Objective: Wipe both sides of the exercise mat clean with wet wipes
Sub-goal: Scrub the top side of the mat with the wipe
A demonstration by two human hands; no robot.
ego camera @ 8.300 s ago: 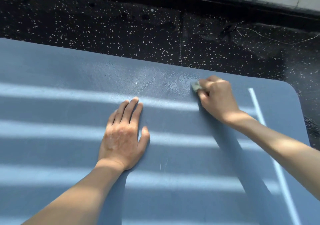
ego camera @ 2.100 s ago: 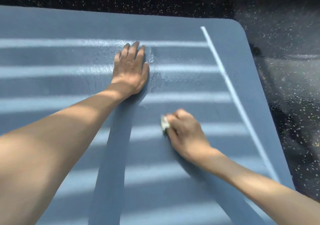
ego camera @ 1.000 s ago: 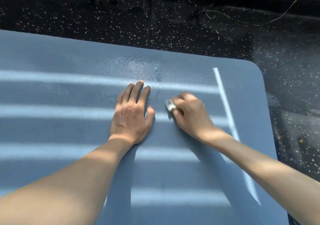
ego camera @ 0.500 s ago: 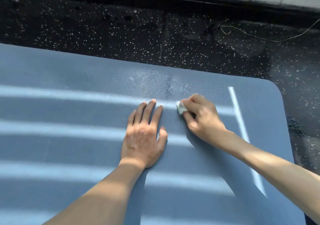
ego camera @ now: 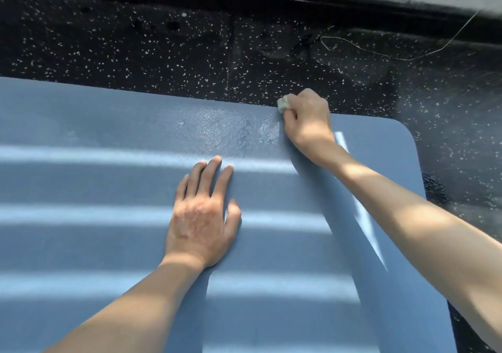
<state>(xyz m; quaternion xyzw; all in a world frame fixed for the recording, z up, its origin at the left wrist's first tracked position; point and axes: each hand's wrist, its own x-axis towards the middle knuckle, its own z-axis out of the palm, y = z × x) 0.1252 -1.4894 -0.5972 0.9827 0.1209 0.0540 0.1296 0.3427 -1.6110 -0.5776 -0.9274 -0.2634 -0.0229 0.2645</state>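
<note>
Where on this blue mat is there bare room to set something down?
Bare exercise mat lies left of the left hand and in the corner past the white stripe. Crowded: the far edge, where the right hand grips a wet wipe.

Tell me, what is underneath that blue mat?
The blue mat lies on a black speckled floor, which shows beyond its far edge and right end. The floor directly beneath it and the mat's own underside are covered, so nothing more can be told.
</note>
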